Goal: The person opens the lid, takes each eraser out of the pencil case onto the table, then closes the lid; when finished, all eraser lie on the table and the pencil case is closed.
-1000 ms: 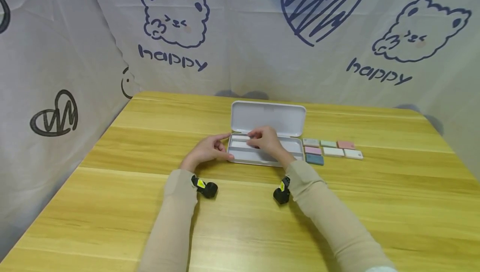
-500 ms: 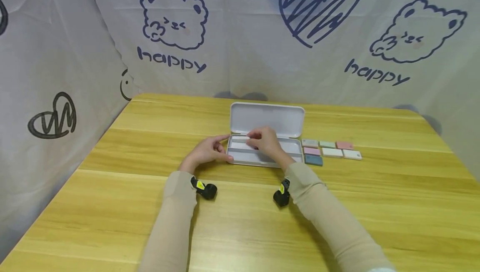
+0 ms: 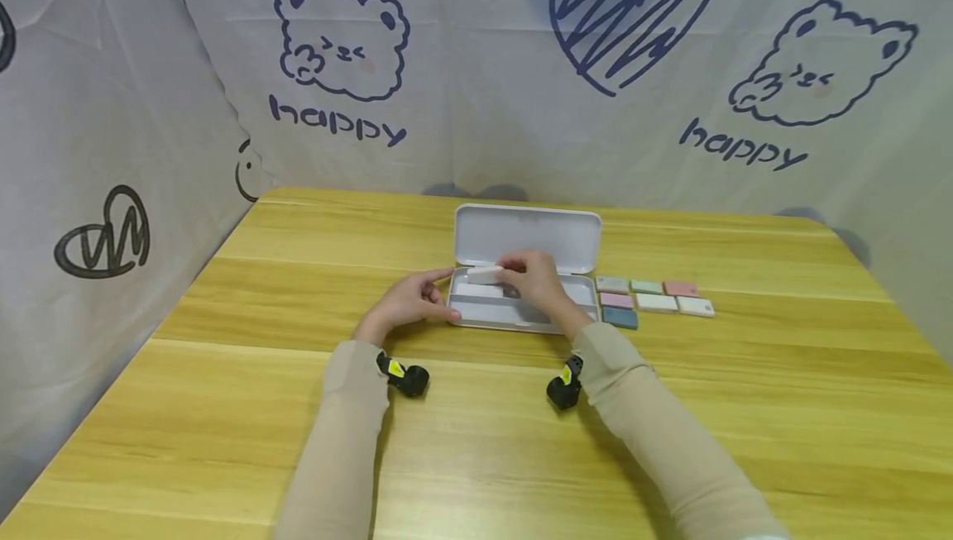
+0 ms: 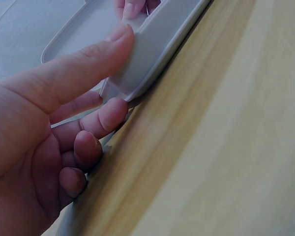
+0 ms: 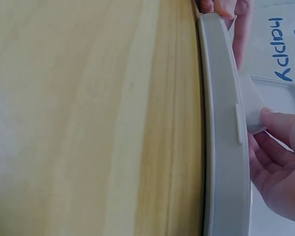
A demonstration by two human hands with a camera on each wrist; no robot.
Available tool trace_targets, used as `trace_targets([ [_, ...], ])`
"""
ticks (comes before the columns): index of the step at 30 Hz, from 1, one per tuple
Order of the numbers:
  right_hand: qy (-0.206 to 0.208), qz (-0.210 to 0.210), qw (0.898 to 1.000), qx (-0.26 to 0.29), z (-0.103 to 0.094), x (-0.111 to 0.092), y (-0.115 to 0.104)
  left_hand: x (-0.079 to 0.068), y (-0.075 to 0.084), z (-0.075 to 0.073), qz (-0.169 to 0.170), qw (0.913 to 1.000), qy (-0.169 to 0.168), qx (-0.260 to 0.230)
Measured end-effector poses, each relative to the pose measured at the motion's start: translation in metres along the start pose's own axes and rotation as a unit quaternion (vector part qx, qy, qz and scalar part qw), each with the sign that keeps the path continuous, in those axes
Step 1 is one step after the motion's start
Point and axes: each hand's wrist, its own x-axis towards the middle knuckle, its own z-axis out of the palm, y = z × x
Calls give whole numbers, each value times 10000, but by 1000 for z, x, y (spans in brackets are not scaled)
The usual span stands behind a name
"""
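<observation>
A white pencil case lies with its lid raised toward the back. My left hand holds its left end; in the left wrist view the thumb lies over the rim and the other fingers are at the outer wall. My right hand pinches a white rectangular block between thumb and fingers, above the back compartment. In the right wrist view that block shows tilted past the case's front wall. Below it, another white piece lies in the case, partly hidden by my right hand.
Small blocks lie close to the case's right end: a blue one, a pink one, a grey one, a green one, a salmon one and white ones. A printed cloth hangs behind the wooden table.
My right hand has lifted the white block slightly and shifted a little to the right with it, so the white piece underneath shows more. The left hand keeps its place on the case.
</observation>
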Motion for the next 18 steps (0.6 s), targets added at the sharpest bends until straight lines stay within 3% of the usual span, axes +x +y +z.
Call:
trace_targets([
  [7, 3, 249, 9981, 570, -6, 0, 4, 0, -1, 0, 37, 10000, -3, -47],
  [14, 53, 682, 9900, 1235, -14, -2, 6, -21, 34, -2, 24, 10000, -70, 8],
  [18, 69, 918, 9799, 1772, -18, -4, 8, -22, 34, -2, 53, 10000, -67, -9],
])
